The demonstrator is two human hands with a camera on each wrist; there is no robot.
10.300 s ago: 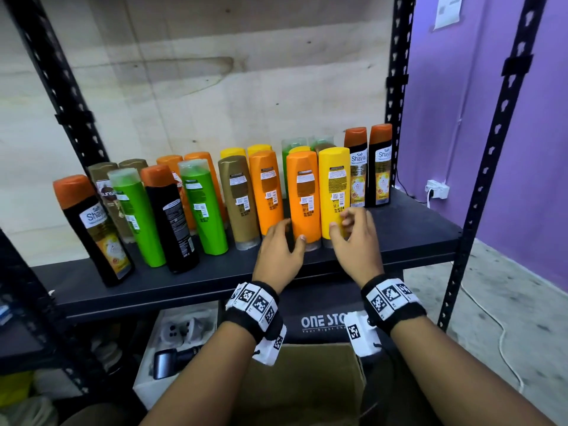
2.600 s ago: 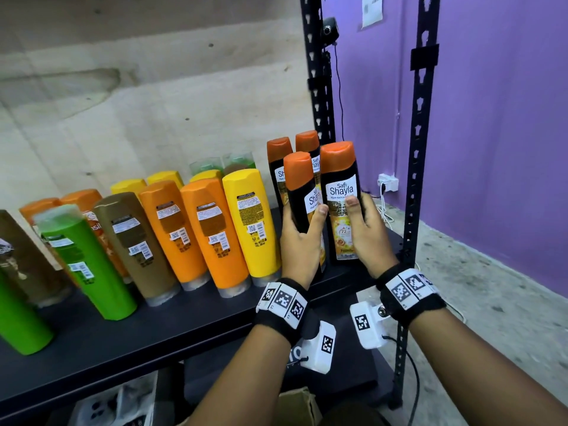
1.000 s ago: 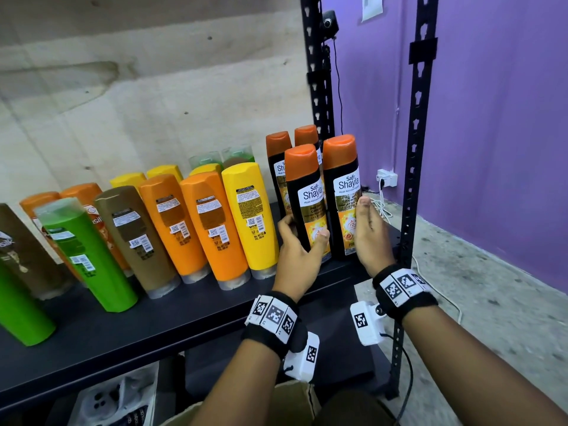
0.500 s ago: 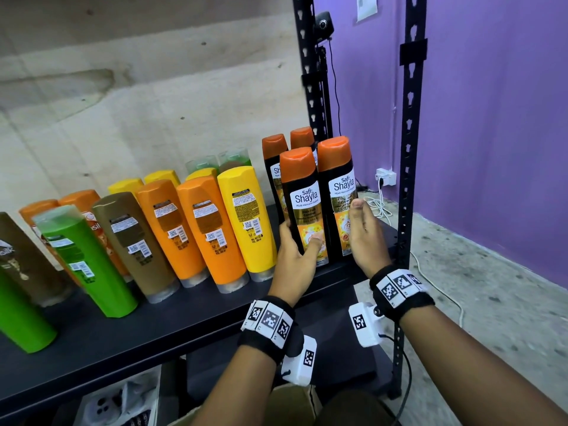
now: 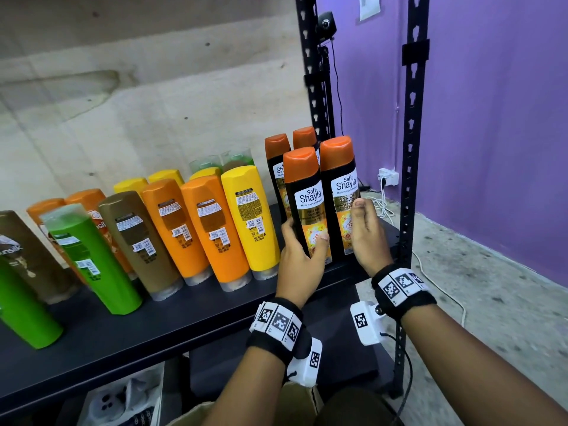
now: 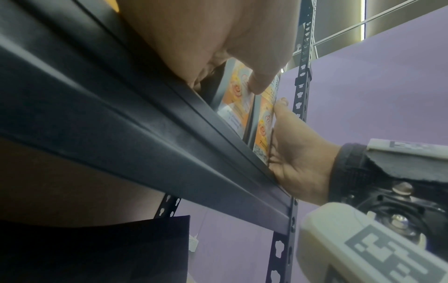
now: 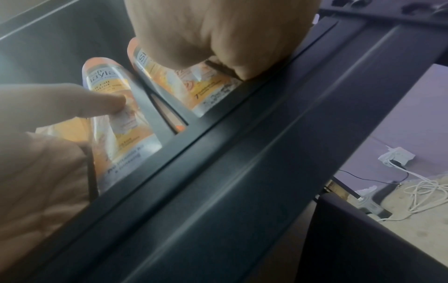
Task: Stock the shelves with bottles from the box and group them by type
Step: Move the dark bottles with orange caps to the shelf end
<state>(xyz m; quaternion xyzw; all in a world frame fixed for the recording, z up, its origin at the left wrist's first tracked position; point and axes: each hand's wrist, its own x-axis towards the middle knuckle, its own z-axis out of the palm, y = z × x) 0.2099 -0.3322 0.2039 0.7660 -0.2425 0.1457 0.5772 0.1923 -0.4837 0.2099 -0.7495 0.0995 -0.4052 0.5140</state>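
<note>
Two black bottles with orange caps stand side by side at the right end of the black shelf (image 5: 184,318). My left hand (image 5: 302,241) grips the left bottle (image 5: 307,195) low down, thumb on its label. My right hand (image 5: 365,229) holds the right bottle (image 5: 342,186), thumb on the front and fingers hidden behind. Two matching bottles (image 5: 276,161) stand just behind them. The left wrist view shows my left thumb (image 6: 261,82) on a label. In the right wrist view both bottle bases (image 7: 194,86) sit on the shelf.
Left of the black group stand a yellow bottle (image 5: 249,216), orange bottles (image 5: 212,226), a brown bottle (image 5: 135,238) and green ones (image 5: 92,256), with more behind. A black rack post (image 5: 410,179) rises close on the right. A cardboard box flap (image 5: 299,401) shows below the shelf.
Since 2.6 s ago the two front black bottles have come down to stand upright on the shelf. Over the last half second both hands have kept their hold and hardly moved.
</note>
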